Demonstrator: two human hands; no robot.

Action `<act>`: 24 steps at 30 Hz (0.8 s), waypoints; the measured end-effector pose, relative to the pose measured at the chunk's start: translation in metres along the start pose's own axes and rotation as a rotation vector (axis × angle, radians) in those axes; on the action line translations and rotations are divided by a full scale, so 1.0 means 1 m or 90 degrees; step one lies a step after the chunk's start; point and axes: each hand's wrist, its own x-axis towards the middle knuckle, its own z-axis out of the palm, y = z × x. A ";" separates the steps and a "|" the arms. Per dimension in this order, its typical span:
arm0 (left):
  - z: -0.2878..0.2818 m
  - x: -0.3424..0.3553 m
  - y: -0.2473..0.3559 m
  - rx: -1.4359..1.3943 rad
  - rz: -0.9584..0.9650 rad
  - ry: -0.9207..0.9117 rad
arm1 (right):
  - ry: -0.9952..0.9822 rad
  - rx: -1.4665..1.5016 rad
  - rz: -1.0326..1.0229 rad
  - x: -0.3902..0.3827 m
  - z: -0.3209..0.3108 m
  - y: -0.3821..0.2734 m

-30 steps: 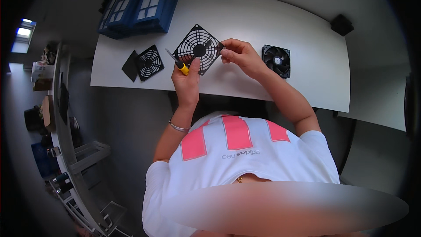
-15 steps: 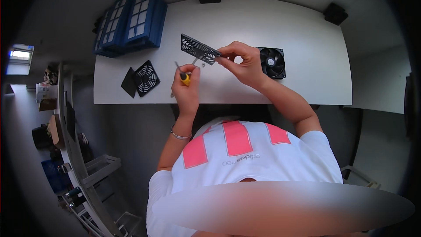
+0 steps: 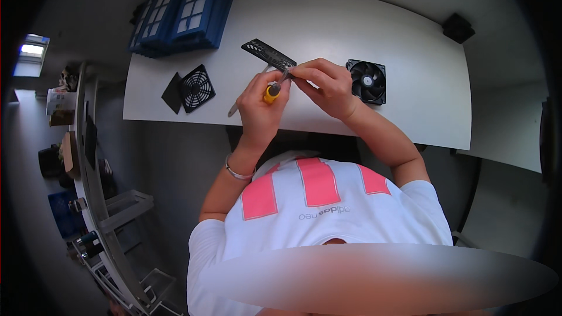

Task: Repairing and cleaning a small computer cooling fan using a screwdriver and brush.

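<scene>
I had the left hand (image 3: pixel 260 104) with its grip closed round a yellow-and-black screwdriver (image 3: pixel 271 92), right beside the right hand (image 3: pixel 326 85), whose grip pinched the near corner of a black grille (image 3: pixel 264 51), tilted nearly edge-on over the white tabletop (image 3: pixel 316 26). To its right I saw a black fan (image 3: pixel 367 82); to its left lay a second grille (image 3: pixel 198 88) beside a dark square sheet (image 3: pixel 171 95).

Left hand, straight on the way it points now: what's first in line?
Likely the near corner of the tilted black fan grille, where the right hand pinches it. The left hand has its fingertips right by that corner; I can't tell if they touch.
</scene>
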 end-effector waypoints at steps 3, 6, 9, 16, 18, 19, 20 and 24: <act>-0.002 -0.002 -0.001 -0.043 -0.042 -0.009 | -0.003 0.002 -0.008 -0.002 0.000 -0.001; -0.005 -0.002 0.012 -0.049 -0.092 -0.029 | -0.002 -0.005 -0.008 -0.004 -0.002 -0.005; -0.005 -0.008 0.009 -0.020 -0.090 -0.021 | 0.006 -0.011 -0.027 -0.005 -0.002 -0.006; -0.022 -0.027 0.004 -0.153 -0.218 -0.036 | -0.031 -0.052 -0.061 -0.015 0.019 -0.017; -0.025 -0.032 -0.007 -0.144 -0.224 -0.017 | -0.055 -0.072 -0.048 -0.019 0.022 -0.023; -0.023 -0.035 -0.008 -0.162 -0.233 -0.020 | -0.069 -0.088 -0.035 -0.023 0.021 -0.027; -0.024 -0.037 -0.005 -0.167 -0.236 -0.026 | -0.084 -0.100 -0.024 -0.025 0.022 -0.030; -0.025 -0.044 -0.004 -0.265 -0.331 -0.098 | -0.100 -0.123 0.042 -0.040 0.017 -0.046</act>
